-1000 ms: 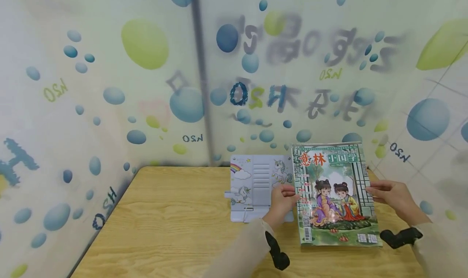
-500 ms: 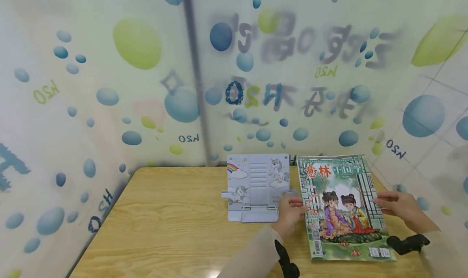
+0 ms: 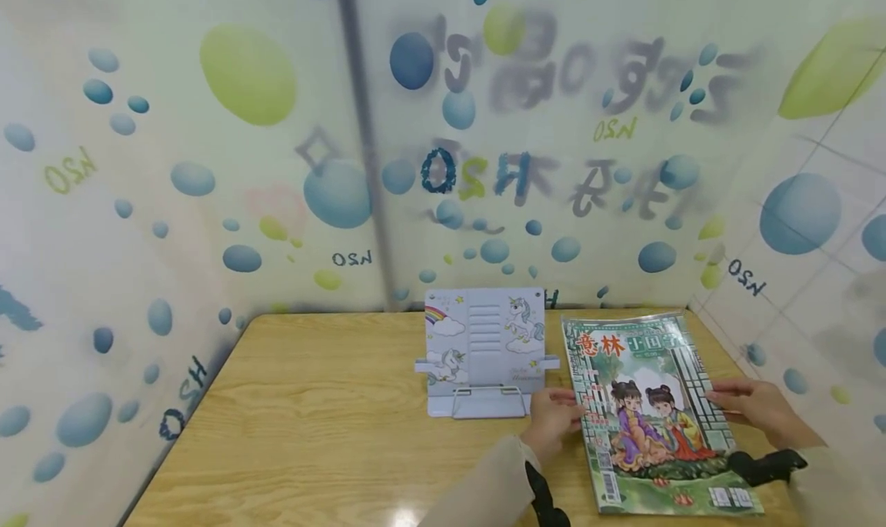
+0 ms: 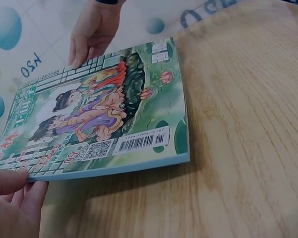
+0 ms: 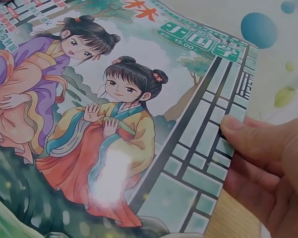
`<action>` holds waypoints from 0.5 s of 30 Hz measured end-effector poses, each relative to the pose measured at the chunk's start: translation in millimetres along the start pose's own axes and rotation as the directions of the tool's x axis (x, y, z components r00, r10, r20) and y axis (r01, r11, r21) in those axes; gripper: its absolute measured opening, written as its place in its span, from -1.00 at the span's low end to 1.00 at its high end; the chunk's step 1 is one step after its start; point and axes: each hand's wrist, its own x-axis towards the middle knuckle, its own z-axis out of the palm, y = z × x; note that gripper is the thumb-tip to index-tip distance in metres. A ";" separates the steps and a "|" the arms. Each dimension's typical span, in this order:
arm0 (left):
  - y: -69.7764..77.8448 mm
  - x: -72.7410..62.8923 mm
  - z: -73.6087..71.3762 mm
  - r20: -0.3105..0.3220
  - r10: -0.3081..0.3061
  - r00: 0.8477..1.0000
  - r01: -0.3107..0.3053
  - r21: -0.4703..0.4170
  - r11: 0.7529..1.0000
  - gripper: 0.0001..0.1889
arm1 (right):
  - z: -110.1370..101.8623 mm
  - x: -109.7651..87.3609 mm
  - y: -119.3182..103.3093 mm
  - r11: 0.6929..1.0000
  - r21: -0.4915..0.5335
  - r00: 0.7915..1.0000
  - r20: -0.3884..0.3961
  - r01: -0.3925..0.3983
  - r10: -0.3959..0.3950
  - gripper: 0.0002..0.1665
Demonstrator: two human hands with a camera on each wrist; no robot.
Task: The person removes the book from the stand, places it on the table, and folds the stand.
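A magazine [image 3: 664, 427] with a green illustrated cover of two cartoon figures lies nearly flat, low over the right part of the table. My left hand [image 3: 555, 423] pinches its left edge, thumb on top and fingers beneath, as the left wrist view also shows. On the opposite edge my right hand [image 3: 764, 411] grips it the same way; in the right wrist view the thumb [image 5: 233, 124] presses on the cover. Left of the magazine stands a white book stand [image 3: 484, 350] with unicorn and rainbow prints and a wire holder [image 3: 488, 402] at its foot.
The wood-grain table [image 3: 311, 404] stretches away to the left of the book stand. Behind it hangs a pale wall covering [image 3: 277, 165] printed with blue and green bubbles, and its sides close in at left and right.
Both hands have brought the magazine down and a little right, away from the book stand, and tipped it from facing the camera to nearly flat. The stand is now fully uncovered.
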 end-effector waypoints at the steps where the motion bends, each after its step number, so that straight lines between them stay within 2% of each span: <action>1: -1.2 -0.1 -0.2 -0.002 -0.008 1.000 0.008 0.003 1.000 -0.78 | 1.7 -6.4 -9.1 1.000 -0.003 1.000 0.017 -0.010 0.010 -0.14; 4: -4.3 -1.8 -1.1 -0.010 -0.034 0.999 0.034 0.012 0.999 -0.78 | 7.7 -24.6 -33.6 0.999 -0.021 0.998 0.042 -0.043 0.044 -0.12; 7: -6.6 -4.5 -2.2 -0.014 -0.053 0.998 0.053 0.009 0.999 -0.78 | 12.5 -36.6 -48.5 0.998 -0.040 0.996 0.065 -0.056 0.058 -0.13; 10: -8.1 -7.0 -2.7 -0.011 -0.057 0.998 0.057 0.001 0.998 -0.78 | 14.8 -39.8 -51.3 0.996 -0.035 0.994 0.077 -0.081 0.083 -0.16; 15: -10.6 -6.0 -2.2 -0.001 -0.063 0.998 0.063 -0.006 0.998 -0.77 | 15.2 -35.5 -42.5 0.995 -0.034 0.991 0.090 -0.093 0.095 -0.16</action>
